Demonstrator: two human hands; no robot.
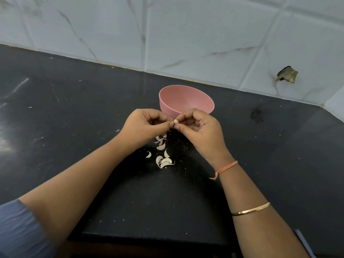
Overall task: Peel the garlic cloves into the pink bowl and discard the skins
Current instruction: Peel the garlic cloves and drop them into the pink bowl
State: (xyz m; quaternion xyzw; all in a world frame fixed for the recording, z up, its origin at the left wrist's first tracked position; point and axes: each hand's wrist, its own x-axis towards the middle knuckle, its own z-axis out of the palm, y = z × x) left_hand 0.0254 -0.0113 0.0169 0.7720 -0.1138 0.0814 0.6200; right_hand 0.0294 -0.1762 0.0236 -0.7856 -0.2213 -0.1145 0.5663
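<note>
Centrally, one garlic clove point(176, 121): small, pale, held in the air just in front of the pink bowl, caught between both grips.

Left grip point(147, 125): fingers curled, fingertips pinching the clove from its left side. Forearm bare; a blue sleeve point(18, 229) shows at the lower left edge.

Right grip point(201, 131): fingers curled, thumb and forefinger pinching the same clove from its right side. The wrist carries an orange thread bracelet point(226, 167); a thin gold bangle point(251, 209) sits further up the forearm.

Pink bowl point(186, 98): round, upright on the counter, directly behind the two grips and near the wall.

Loose cloves point(163, 159): a small scatter of pale curved pieces, some with papery tails, lying on the counter below the grips on the person's side. Whether each is peeled cannot be told.

Counter point(74, 108): dark stone, speckled with pale crumbs; a darker stain point(257, 115) lies to the right of the bowl.

Wall point(186, 34): pale marbled tiles, with a broken dark patch point(286, 74) at the right.
</note>
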